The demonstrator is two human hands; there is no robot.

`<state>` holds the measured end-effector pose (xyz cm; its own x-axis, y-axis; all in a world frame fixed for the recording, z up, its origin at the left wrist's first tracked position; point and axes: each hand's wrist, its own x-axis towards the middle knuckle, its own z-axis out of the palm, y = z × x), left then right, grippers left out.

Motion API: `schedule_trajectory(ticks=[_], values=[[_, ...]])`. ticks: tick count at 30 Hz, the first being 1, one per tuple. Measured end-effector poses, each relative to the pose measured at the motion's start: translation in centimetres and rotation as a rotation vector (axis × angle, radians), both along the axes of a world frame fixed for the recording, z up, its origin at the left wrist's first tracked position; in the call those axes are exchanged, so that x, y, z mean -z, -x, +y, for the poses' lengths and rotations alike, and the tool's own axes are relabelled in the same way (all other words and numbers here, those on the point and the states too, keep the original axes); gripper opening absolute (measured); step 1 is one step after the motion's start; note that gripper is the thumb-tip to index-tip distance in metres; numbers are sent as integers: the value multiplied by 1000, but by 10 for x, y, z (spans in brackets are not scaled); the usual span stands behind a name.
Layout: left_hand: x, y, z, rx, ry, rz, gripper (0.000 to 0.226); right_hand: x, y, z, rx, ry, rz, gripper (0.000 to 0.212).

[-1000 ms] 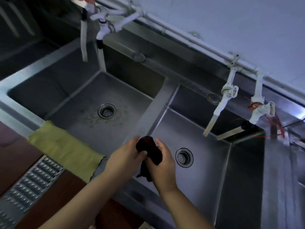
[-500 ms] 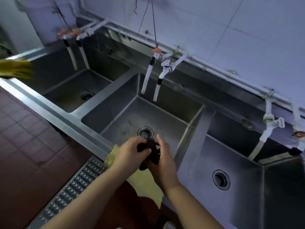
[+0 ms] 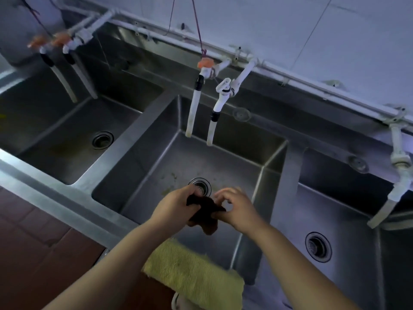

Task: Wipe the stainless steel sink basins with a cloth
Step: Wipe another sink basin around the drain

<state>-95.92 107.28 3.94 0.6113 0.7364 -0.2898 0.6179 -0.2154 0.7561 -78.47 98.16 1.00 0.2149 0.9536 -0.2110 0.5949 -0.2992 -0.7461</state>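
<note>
Your view has swung left since a moment ago, and your hands now sit over the middle basin (image 3: pixel 225 166) instead of its edge. Your left hand (image 3: pixel 173 209) grips the dark cloth (image 3: pixel 204 212) with curled fingers, your right hand (image 3: pixel 238 208) pinches its other end, thumb and forefinger closed on it, the rest of the fingers loosely curved. The cloth hangs bunched between them, above the basin floor near the drain (image 3: pixel 201 186). A yellow cloth (image 3: pixel 196 271) drapes over the front rim below your wrists. Two white taps (image 3: pixel 212 108) hang over the basin.
</note>
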Motion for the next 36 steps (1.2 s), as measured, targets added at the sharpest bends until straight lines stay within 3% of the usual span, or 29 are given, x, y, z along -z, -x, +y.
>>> schedule_trajectory(ticks=[4,9,13,15,18,23,27,32,36], values=[[33,-16,30,54,-19,147,19,25,-21,20,99,178,-13,22],[81,-43,48,122,0,229,15,50,-41,35,53,256,-293,24],[119,-71,53,198,11,264,16,69,-54,31,49,282,-453,11],[137,-81,50,276,30,282,16,82,-53,18,15,310,-489,7],[165,-85,40,455,91,340,12,103,-40,-2,-94,469,-523,19],[199,-71,37,762,204,474,20,138,-6,-23,-206,846,-343,16],[211,-56,60,732,187,496,22,162,9,-16,21,964,-35,33],[219,-43,96,679,97,536,20,202,27,-1,-28,1149,172,70],[227,-39,119,639,1,541,15,231,37,16,148,1086,74,74]])
